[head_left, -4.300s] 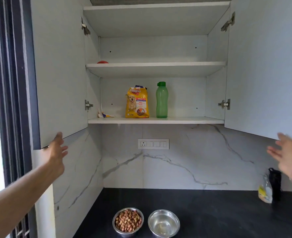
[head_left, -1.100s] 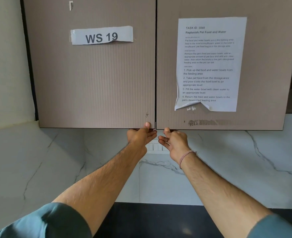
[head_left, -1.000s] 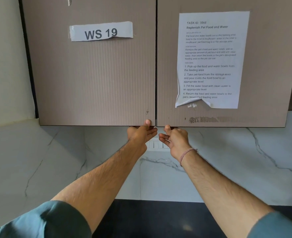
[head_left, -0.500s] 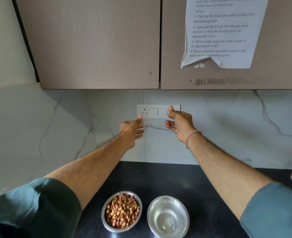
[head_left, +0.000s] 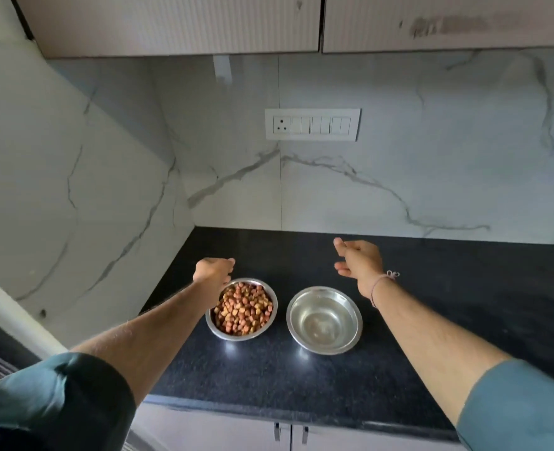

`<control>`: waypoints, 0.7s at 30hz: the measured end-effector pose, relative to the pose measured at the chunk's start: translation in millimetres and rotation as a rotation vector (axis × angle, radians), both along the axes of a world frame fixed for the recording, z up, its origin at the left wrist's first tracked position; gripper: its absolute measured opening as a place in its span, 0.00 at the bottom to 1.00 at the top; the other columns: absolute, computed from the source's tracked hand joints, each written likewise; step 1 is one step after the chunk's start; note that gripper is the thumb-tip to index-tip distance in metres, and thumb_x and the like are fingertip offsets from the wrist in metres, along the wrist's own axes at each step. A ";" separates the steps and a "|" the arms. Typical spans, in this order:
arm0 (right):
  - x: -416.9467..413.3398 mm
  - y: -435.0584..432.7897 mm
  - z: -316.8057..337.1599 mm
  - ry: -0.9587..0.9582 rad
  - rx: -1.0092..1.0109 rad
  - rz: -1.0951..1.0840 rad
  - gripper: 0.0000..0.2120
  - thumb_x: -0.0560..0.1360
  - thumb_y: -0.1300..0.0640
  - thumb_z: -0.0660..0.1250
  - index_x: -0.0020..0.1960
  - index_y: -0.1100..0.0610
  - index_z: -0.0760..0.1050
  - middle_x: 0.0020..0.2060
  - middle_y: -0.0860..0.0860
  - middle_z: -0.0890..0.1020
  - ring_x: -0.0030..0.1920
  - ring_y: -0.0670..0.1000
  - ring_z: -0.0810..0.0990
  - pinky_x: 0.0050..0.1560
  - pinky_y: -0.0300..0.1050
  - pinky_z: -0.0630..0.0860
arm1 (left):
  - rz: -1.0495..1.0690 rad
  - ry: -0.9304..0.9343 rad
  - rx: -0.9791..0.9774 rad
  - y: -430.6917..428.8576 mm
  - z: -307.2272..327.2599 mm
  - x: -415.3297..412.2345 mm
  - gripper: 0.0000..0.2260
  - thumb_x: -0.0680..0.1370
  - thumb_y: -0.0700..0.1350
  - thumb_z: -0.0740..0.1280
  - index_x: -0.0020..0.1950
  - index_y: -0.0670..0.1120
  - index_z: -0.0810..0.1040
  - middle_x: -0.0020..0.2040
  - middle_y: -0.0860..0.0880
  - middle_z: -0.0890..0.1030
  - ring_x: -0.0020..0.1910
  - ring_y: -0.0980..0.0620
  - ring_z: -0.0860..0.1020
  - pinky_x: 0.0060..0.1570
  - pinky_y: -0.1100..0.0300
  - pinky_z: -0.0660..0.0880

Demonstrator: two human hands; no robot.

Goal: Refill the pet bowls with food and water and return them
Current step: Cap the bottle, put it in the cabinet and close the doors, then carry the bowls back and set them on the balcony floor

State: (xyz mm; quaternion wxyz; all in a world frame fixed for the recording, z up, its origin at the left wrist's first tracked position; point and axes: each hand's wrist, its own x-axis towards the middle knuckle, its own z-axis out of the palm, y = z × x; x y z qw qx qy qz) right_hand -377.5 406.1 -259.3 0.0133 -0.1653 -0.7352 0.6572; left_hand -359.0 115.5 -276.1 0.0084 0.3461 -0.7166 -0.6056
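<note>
food bowl (head_left: 241, 309) full of kibble, near-left on black counter (head_left: 432, 288) | steel water bowl (head_left: 324, 320) just right, water hard to tell | left hand (head_left: 213, 271), right hand (head_left: 359, 260) apart, empty, hovering beyond bowls | todo: return both

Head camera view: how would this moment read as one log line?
left hand: empty, by round steel bowl of brown kibble | right hand: empty, near plain round steel bowl | both bowls on black stone counter
</note>
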 end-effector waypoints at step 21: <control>33.7 18.0 -133.0 -0.398 0.609 0.089 0.17 0.84 0.52 0.56 0.62 0.65 0.73 0.48 0.59 0.80 0.26 0.56 0.82 0.23 0.46 0.77 | 0.046 -0.250 -0.011 -10.3 -102.2 48.2 0.12 0.85 0.43 0.56 0.67 0.42 0.70 0.57 0.38 0.80 0.35 0.40 0.85 0.26 0.53 0.82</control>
